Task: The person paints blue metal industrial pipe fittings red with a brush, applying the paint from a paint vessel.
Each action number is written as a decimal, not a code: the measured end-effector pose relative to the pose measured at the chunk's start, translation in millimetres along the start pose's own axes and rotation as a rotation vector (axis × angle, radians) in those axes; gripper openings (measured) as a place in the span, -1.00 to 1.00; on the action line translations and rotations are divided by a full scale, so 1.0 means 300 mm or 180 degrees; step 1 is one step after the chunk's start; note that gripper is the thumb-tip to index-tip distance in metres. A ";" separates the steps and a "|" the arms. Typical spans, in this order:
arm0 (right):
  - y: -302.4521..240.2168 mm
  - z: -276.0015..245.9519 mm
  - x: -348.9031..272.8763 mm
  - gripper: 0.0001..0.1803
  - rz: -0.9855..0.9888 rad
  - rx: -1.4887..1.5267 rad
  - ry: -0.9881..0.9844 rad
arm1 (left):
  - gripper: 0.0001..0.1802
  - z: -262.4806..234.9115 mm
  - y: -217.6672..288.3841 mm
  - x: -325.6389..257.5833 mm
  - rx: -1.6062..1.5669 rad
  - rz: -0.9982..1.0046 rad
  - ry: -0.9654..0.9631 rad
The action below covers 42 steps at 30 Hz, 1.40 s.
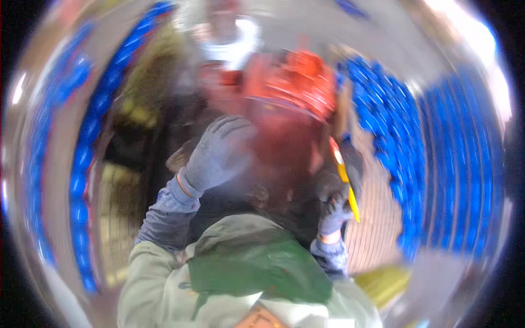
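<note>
My left hand [216, 153], in a grey knit glove, is raised at the left side of a red machine-like body [284, 120]. Its fingers are stretched out and slightly curved, with no object seen in them; motion smears their tips. A brighter red, lumpy part [306, 74] tops the red body. Lower right, my gloved right hand [334, 212] is closed on a slim yellow tool [345, 177], held upright with a tilt and an orange-red and white upper end. Blur hides the tool's exact kind.
Many glossy blue rounded pieces [388, 126] lie in a mass at right, beside blue ribbed rows [459, 169]. Another blue row [85, 158] runs along the left. A bright white round thing [232, 46] sits beyond the machine. Brown slatted flooring [372, 213] shows at right.
</note>
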State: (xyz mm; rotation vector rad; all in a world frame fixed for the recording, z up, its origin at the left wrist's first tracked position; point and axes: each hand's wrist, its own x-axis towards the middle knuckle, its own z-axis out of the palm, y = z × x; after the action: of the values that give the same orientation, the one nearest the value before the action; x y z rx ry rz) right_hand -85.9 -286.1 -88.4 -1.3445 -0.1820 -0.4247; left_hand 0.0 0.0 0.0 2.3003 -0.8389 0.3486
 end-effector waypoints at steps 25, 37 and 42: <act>0.321 -1.461 0.219 -0.40 0.0379 -0.3420 0.3813 | -0.47 0.874 0.261 0.349 -0.0862 0.2338 -0.1160; 0.331 -1.656 -0.010 -0.28 0.0618 -0.3583 0.2945 | -0.48 0.918 0.305 0.335 -0.1159 0.2320 -0.1256; 0.231 -1.275 -0.181 -0.48 0.0396 -0.2316 0.2885 | -0.48 0.907 0.273 0.311 -0.1112 0.2239 -0.1100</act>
State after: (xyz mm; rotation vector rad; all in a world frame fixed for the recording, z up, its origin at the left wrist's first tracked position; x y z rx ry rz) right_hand -151.2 -634.4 -256.8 -1.7085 0.8776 -1.0078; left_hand 24.0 -271.9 -122.3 1.7022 -1.7332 0.0815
